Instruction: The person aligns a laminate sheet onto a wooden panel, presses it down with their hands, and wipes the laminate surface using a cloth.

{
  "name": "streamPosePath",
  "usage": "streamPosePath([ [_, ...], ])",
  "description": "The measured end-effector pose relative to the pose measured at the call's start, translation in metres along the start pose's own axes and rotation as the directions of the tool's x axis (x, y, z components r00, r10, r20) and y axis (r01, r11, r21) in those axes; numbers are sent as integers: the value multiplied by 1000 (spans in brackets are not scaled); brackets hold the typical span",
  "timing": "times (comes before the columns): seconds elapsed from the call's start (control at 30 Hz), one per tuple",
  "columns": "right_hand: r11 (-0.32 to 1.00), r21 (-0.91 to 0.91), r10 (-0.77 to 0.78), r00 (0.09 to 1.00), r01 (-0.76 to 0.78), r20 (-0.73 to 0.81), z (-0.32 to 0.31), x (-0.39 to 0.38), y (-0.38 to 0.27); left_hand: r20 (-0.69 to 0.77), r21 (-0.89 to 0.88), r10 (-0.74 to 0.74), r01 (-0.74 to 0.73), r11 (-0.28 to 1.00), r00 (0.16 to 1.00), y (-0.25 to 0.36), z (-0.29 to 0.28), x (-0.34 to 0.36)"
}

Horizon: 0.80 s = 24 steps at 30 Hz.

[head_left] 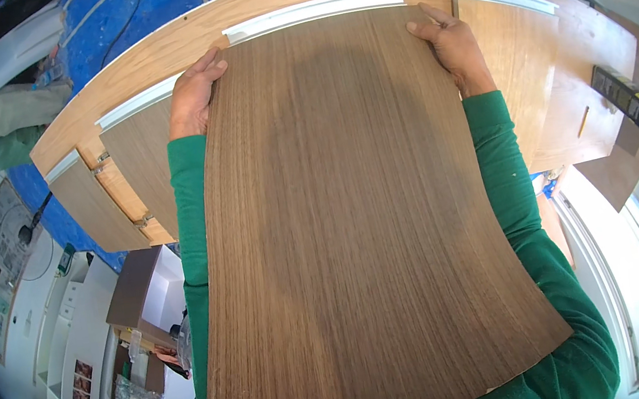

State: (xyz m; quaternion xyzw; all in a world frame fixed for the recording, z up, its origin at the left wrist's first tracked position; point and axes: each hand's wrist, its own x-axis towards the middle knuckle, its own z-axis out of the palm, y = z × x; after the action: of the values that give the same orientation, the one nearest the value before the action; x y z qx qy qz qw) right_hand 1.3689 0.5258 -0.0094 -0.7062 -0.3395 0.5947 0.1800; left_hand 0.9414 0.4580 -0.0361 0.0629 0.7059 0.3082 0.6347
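A large brown wood-grain panel [354, 211] fills the middle of the view, its near edge close to my body. My left hand [196, 94] grips its far left corner, thumb on the top face. At the far right corner my right hand [450, 48] has hold of it the same way, fingers partly behind the edge. Along the far edge of the panel runs a pale handle strip [316, 9]; whether it is fixed to the panel I cannot tell. Both green-sleeved forearms lie along the panel's sides.
Beneath is a light wood worktop [154, 88]. Left lie two brown panels with strips, a wider one [144, 131] and a narrower one [91, 192] beside hinges. Right are a pale wood panel [511, 47], a pencil [583, 121] and a dark box [622, 96]. Blue sheeting [143, 11] lies beyond.
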Motion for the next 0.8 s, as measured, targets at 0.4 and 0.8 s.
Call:
streamPosePath([
  [0.4, 1000, 15, 0, 1000, -1, 19, 0, 2, 8, 2, 19, 10, -10, 1000, 1000, -5, -3, 4],
  [0.8, 1000, -12, -2, 1000, 2, 9, -2, 5, 9, 10, -36, 3, -2, 999, 1000, -18, -10, 10],
])
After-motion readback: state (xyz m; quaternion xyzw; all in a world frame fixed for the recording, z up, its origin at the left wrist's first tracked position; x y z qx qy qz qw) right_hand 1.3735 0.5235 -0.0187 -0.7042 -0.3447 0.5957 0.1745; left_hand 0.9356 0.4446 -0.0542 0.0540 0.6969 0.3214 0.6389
